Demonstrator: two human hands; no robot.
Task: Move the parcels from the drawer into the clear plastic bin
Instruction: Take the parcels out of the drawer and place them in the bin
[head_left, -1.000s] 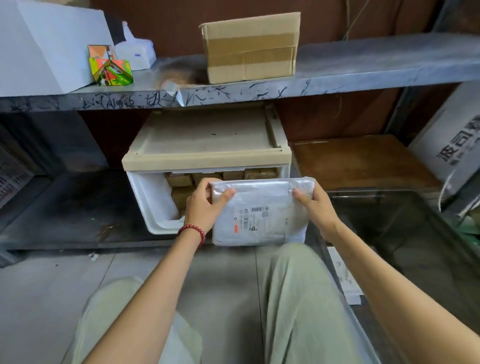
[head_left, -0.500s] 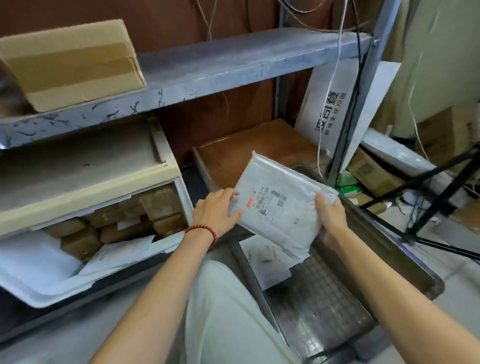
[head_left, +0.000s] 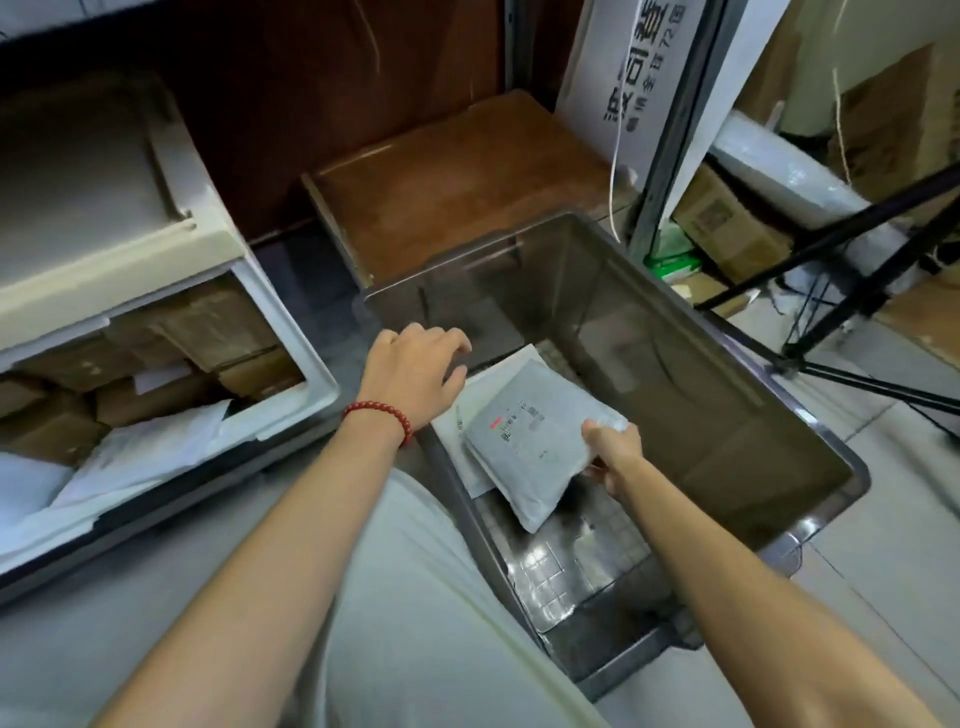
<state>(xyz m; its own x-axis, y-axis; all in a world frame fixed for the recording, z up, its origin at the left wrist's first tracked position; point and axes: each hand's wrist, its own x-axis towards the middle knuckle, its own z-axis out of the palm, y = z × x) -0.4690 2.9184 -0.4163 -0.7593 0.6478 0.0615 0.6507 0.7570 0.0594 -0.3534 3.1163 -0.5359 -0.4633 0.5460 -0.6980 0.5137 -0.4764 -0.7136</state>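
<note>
The fingers (head_left: 597, 434) of the right hand (head_left: 612, 452) are pinched on a flat grey plastic parcel (head_left: 535, 467), held inside the clear plastic bin (head_left: 727, 338), perhaps touching a white parcel (head_left: 470, 400) beneath. Its label (head_left: 519, 421) is blurred. The left hand (head_left: 415, 369) is loosely curled, holding nothing.

Left arm: bare, enters at 7 o'clock and reaches toward 1 o'clock.
Left hand (head_left: 415, 371): just 9 o'clock of centre, back up, fingers loosely curled, holding nothing.
Right arm: bare, enters at 5 o'clock and reaches toward 11 o'clock.
Right hand (head_left: 610, 452): 4 o'clock of centre, thumb on top, pinching the grey parcel (head_left: 535, 441) at its 3 o'clock edge.
</note>
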